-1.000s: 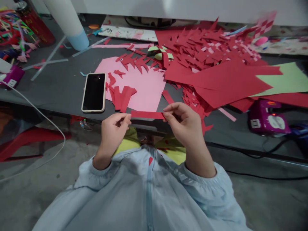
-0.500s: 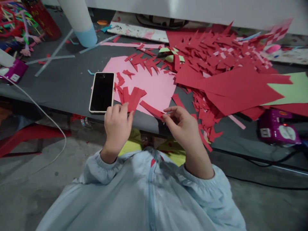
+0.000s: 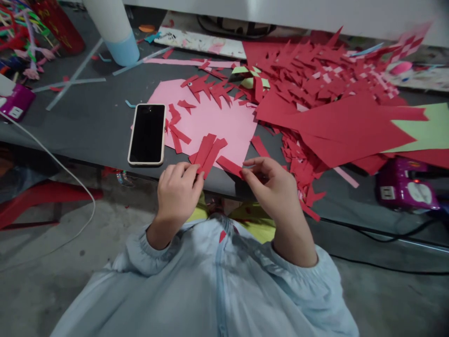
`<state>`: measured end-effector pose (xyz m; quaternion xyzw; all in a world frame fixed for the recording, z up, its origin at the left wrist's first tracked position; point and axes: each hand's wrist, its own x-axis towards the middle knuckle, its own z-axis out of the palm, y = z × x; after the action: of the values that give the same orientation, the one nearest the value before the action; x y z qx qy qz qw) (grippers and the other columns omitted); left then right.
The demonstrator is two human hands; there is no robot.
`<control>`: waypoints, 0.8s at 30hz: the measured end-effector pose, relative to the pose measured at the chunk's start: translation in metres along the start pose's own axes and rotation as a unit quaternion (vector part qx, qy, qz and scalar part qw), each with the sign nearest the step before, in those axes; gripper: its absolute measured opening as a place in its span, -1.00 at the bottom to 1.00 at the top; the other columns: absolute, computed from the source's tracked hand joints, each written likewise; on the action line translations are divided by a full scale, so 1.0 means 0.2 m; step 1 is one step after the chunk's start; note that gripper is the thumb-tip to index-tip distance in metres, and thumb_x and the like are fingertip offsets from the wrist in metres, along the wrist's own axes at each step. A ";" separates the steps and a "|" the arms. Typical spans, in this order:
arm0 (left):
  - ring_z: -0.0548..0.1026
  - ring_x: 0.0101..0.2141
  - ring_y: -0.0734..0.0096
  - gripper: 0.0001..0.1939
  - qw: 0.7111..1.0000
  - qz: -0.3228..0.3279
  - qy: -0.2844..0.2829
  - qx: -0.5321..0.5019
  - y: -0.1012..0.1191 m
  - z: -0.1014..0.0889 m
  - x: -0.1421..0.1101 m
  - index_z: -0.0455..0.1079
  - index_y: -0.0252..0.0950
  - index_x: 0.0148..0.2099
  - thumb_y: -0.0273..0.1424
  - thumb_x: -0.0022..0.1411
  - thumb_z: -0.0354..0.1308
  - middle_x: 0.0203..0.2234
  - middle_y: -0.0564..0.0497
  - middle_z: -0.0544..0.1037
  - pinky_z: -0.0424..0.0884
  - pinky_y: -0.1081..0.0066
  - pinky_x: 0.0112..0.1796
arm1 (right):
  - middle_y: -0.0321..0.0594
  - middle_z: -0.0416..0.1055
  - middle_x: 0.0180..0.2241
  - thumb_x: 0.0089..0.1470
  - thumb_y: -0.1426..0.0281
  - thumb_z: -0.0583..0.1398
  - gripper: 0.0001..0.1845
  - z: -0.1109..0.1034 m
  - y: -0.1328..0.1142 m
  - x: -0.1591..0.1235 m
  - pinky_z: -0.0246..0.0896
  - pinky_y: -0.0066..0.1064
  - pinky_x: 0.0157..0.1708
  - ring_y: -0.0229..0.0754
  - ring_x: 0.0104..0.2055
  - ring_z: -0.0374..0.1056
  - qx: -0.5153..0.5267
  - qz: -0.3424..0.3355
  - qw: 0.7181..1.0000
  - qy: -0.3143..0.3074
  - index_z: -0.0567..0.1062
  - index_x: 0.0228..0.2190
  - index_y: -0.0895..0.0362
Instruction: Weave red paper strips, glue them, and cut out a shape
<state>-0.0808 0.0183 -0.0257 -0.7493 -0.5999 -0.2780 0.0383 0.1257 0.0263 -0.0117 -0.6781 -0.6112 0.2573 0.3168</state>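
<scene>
Between thumb and fingers, my left hand (image 3: 180, 189) grips the near ends of several red paper strips (image 3: 209, 152), which fan out over the front edge of a pink paper sheet (image 3: 210, 120). My right hand (image 3: 269, 180) pinches one end of a single red paper strip (image 3: 228, 165) that points left toward the others. On the pink sheet's upper part lies a spiky red paper cutout (image 3: 206, 89) with a small eye. Loose red scraps (image 3: 175, 124) lie on the sheet's left side. A phone (image 3: 147, 134) with a pale case rests at the sheet's left edge.
A heap of red cut paper (image 3: 315, 75) and large red sheets (image 3: 351, 121) cover the table's right side. A purple device (image 3: 405, 185) stands at the right edge, another purple box (image 3: 21, 102) at left. A white-and-blue bottle (image 3: 115, 35) stands behind the phone.
My left hand has shifted right and a little nearer, drawing the bunched red strips along. Two red strips now lie apart beside the phone. My right hand has moved slightly right with its strip.
</scene>
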 end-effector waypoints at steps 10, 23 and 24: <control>0.57 -0.23 0.28 -0.79 0.996 -0.068 0.053 -0.011 -0.06 -0.07 0.05 0.56 -0.31 -0.11 -0.35 0.33 0.14 -0.26 -0.08 0.65 0.44 0.32 -0.15 | -0.24 0.48 -0.48 0.07 0.20 0.20 -0.71 -0.02 0.04 -0.01 0.17 -0.35 -0.43 -0.18 -0.48 0.35 0.003 0.029 1.000 0.002 0.55 -0.24 0.11; 0.54 -0.33 0.31 -0.80 0.998 0.043 -0.037 0.035 -0.03 -0.03 0.01 0.53 -0.30 -0.14 -0.40 0.38 0.08 -0.32 0.01 0.64 0.38 0.33 -0.27 | -0.21 0.50 -0.44 0.10 0.20 0.17 -0.73 -0.02 0.04 -0.03 0.18 -0.36 -0.42 -0.18 -0.45 0.37 0.019 0.024 0.999 -0.021 0.54 -0.27 0.12; 0.54 -0.32 0.31 -0.81 0.997 0.043 -0.043 0.038 -0.03 -0.03 0.01 0.53 -0.30 -0.13 -0.41 0.38 0.08 -0.31 0.01 0.64 0.38 0.33 -0.26 | -0.22 0.49 -0.45 0.10 0.20 0.17 -0.73 -0.01 0.04 -0.03 0.18 -0.36 -0.42 -0.18 -0.45 0.37 0.022 0.024 0.999 -0.022 0.54 -0.27 0.12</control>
<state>-0.0890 0.0183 -0.0213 -0.7837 -0.5783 -0.2206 0.0530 0.1321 0.0199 -0.0156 -0.6796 -0.5957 0.2934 0.3117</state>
